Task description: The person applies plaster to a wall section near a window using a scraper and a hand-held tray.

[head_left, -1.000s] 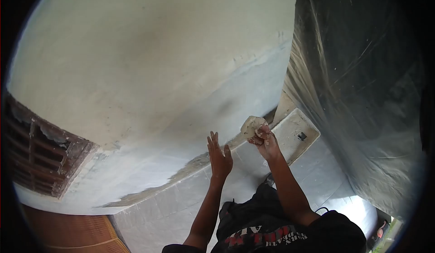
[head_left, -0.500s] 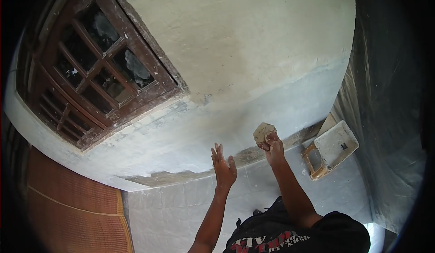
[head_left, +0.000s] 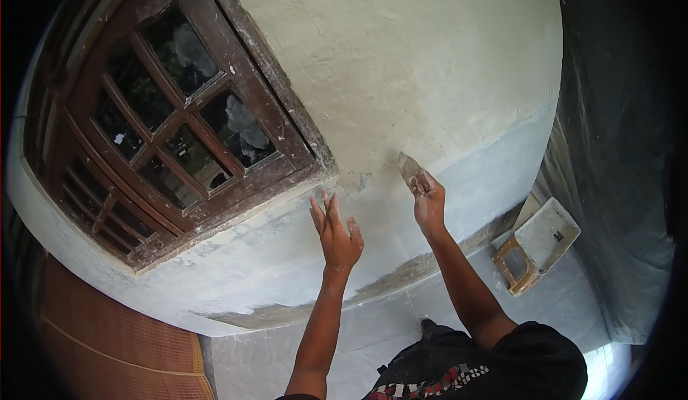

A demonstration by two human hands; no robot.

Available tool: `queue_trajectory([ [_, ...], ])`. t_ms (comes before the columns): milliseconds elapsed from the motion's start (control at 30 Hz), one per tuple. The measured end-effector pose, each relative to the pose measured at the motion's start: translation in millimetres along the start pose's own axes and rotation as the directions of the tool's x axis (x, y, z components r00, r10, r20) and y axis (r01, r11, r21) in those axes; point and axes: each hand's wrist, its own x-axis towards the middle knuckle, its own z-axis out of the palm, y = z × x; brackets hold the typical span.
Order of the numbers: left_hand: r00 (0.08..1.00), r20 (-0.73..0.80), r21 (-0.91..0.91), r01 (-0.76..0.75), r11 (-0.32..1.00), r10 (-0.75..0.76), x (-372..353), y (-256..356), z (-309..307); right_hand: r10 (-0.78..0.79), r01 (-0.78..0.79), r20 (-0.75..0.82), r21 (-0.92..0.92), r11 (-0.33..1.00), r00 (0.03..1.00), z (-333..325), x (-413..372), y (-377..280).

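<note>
My right hand (head_left: 430, 203) is closed around a flat putty scraper (head_left: 410, 167) with pale smears on its blade. The blade now shows narrow, close to the wall (head_left: 430, 63) where the beige part borders the whitish, freshly coated lower part. My left hand (head_left: 338, 239) holds nothing; its fingers are spread and dusted white. It is in front of the whitish band, just below the lower right corner of the window frame (head_left: 315, 167).
A brown wooden window (head_left: 185, 113) fills the upper left. At right, a white smeared plastic tray (head_left: 542, 232) rests on a low stool-like support (head_left: 514, 265), beside hanging plastic sheeting (head_left: 609, 164). A woven mat (head_left: 115, 335) is lower left, grey floor tiles (head_left: 380, 321) below.
Both hands have risen along the wall, shifting slightly left. The scraper has turned from showing its broad face to nearly edge-on. The view has shifted, so the window appears lower and farther right.
</note>
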Motion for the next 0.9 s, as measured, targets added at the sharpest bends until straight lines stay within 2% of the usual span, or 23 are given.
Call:
queue_trajectory([
  [33, 0.997, -0.015, 0.043, -0.079, 0.996, 0.080, 12, -8, -1, -0.072, 0.072, 0.010, -0.155, 0.985, 0.997, 9, 4, -5],
  [67, 0.996, -0.011, 0.035, -0.094, 0.995, 0.094, 23, -18, -1, -0.080, 0.078, -0.004, -0.156, 0.985, 0.997, 18, 9, -10],
  [133, 0.974, -0.006, 0.116, -0.225, 0.967, 0.227, 42, -38, -2, -0.328, 0.324, 0.042, -0.316, 0.892, 0.944, 35, 17, -18],
  [167, 0.969, -0.003, 0.107, -0.243, 0.964, 0.245, 53, -47, -2, -0.338, 0.328, 0.024, -0.320, 0.889, 0.941, 40, 26, -21],
  [233, 0.958, -0.008, 0.113, -0.284, 0.952, 0.287, 64, -63, -5, -0.634, 0.536, 0.103, -0.645, 0.544, 0.767, 47, 38, -28],
  [400, 0.904, -0.004, 0.048, -0.427, 0.903, 0.427, 86, -104, 5, -0.738, 0.489, 0.088, -0.800, 0.347, 0.669, 64, 52, -31],
  [433, 0.899, -0.005, 0.040, -0.438, 0.898, 0.439, 88, -107, 7, -0.742, 0.462, 0.061, -0.816, 0.349, 0.668, 69, 50, -23],
  [500, 0.877, -0.002, 0.002, -0.480, 0.877, 0.480, 94, -112, 12, -0.755, 0.423, 0.088, -0.867, 0.263, 0.650, 81, 50, -5],
  [567, 0.812, -0.079, -0.088, -0.584, 0.807, 0.579, 89, -121, 14, -0.765, 0.355, 0.056, -0.906, 0.231, 0.641, 96, 45, 22],
  [667, 0.775, -0.118, -0.151, -0.631, 0.761, 0.620, 85, -129, 15, -0.784, 0.329, 0.001, -0.908, 0.259, 0.621, 111, 29, 49],
  [833, 0.744, -0.138, -0.234, -0.666, 0.708, 0.654, 85, -132, 14, -0.734, 0.304, -0.051, -0.889, 0.343, 0.677, 135, -21, 86],
  [900, 0.736, -0.144, -0.247, -0.674, 0.696, 0.662, 83, -134, 16, -0.710, 0.273, -0.044, -0.905, 0.326, 0.703, 132, -34, 84],
])
